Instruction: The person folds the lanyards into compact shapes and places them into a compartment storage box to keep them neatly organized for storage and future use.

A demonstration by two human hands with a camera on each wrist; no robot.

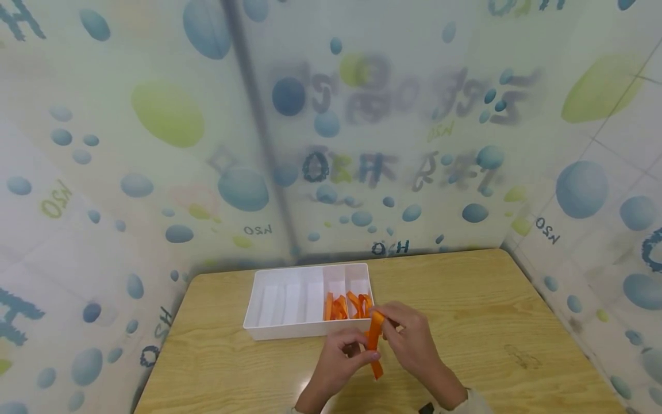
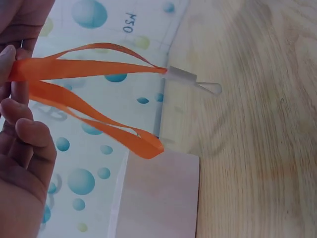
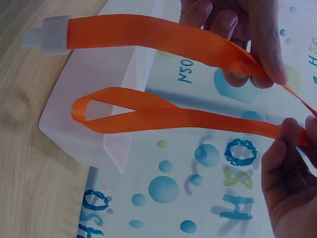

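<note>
An orange lanyard [image 1: 376,332] hangs folded between the two hands over the table, in front of the tray's right end. My left hand [image 1: 338,359] pinches its strap between thumb and fingers. At the upper fold, my right hand [image 1: 414,336] grips the strap with its fingertips. In the left wrist view the lanyard [image 2: 99,68] ends in a pale plastic clip [image 2: 181,75] with a small loop. That clip [image 3: 54,34] also shows in the right wrist view, with a second strap loop [image 3: 109,126] hanging beside it.
A white divided tray [image 1: 289,332] stands at the back of the wooden table [image 1: 491,333]. Several orange lanyards [image 1: 337,307] lie in its two right-hand compartments. Printed curtain-like walls [image 1: 331,218] with blue and green drops enclose the table at the back and sides.
</note>
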